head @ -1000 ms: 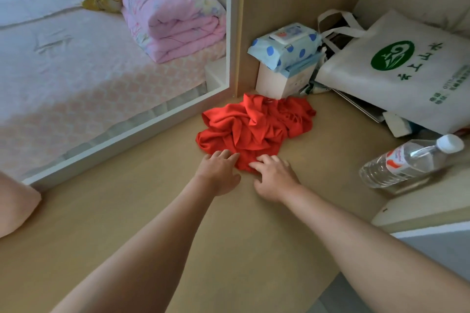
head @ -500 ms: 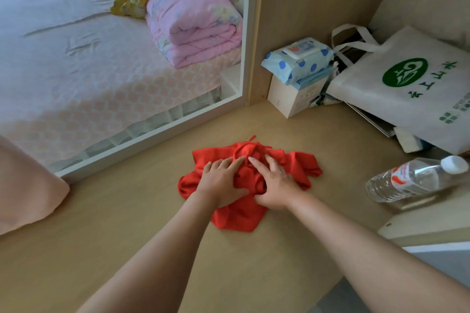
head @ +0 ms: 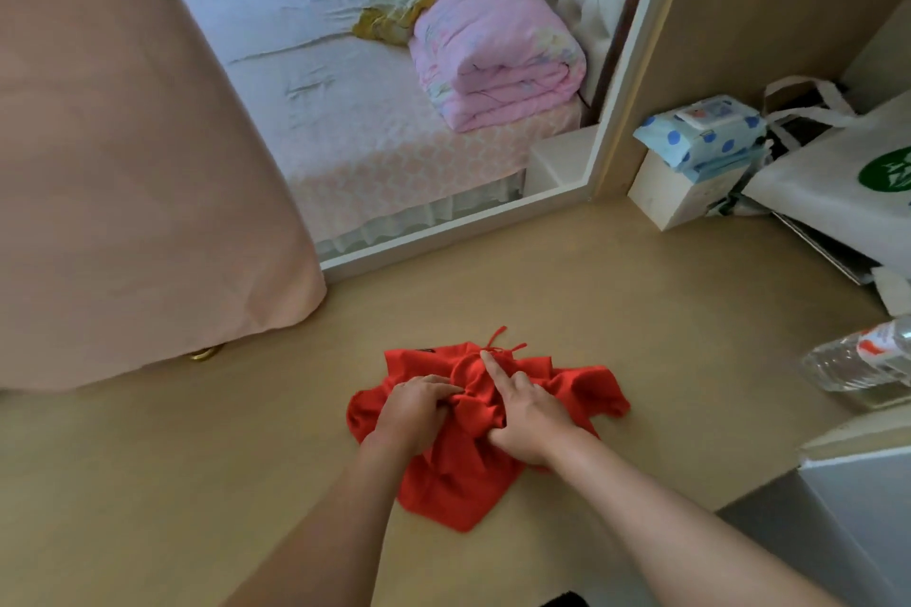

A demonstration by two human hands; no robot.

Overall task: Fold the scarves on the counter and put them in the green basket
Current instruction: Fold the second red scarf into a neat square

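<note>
A crumpled red scarf (head: 458, 473) lies on the light wooden counter (head: 197, 483), close to me and near the middle. My left hand (head: 411, 414) sits on its left part, fingers curled into a bunched fold. My right hand (head: 530, 414) lies on the right part, with the index finger stretched forward along the cloth, the other fingers curled and the thumb tucked against a fold. Thin red strings stick out at the scarf's far edge. No green basket is in view.
A pink cloth (head: 138, 153) hangs at the left. A mirror (head: 394, 89) at the back reflects a bed. At the back right stand a wipes pack on a white box (head: 690, 192) and a white tote bag (head: 838, 187). A water bottle (head: 858, 360) lies at the right.
The scarf has been pulled from beside the white box toward me. Both hands went from its near edge onto its top and now bunch the cloth between them.
</note>
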